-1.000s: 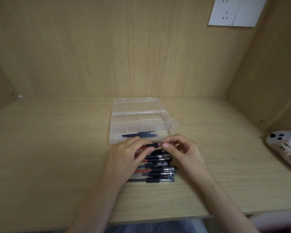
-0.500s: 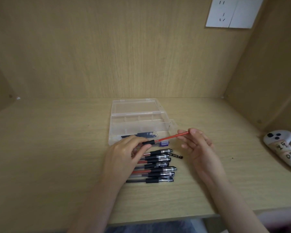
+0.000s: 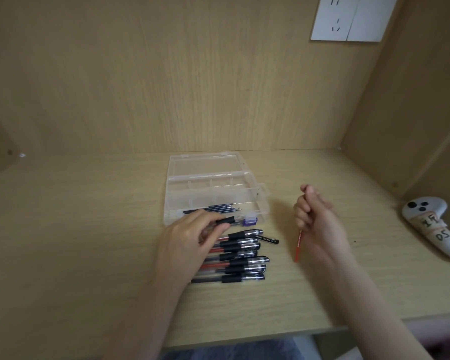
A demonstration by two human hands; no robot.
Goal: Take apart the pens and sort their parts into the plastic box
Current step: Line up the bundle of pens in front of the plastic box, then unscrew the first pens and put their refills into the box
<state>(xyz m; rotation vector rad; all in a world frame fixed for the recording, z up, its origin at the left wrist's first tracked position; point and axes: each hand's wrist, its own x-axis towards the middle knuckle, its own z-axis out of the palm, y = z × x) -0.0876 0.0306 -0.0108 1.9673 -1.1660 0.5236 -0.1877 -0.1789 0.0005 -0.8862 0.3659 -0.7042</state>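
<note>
At left, the left hand (image 3: 190, 237) has its grip pinched on a pen barrel (image 3: 226, 220) at the plastic box's (image 3: 260, 201) near edge, apparently for sorting. Dark refills (image 3: 213, 209) lie in the front compartment. Assembled pens (image 3: 239, 258) are lined up on the worktop (image 3: 89, 242). The right hand (image 3: 315, 219) has its grip clenched round a red refill (image 3: 298, 245), well apart from the box.

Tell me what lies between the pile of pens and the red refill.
Head view: a loose black cap lies there, near the pile of pens; the rest is bare desk.
</note>
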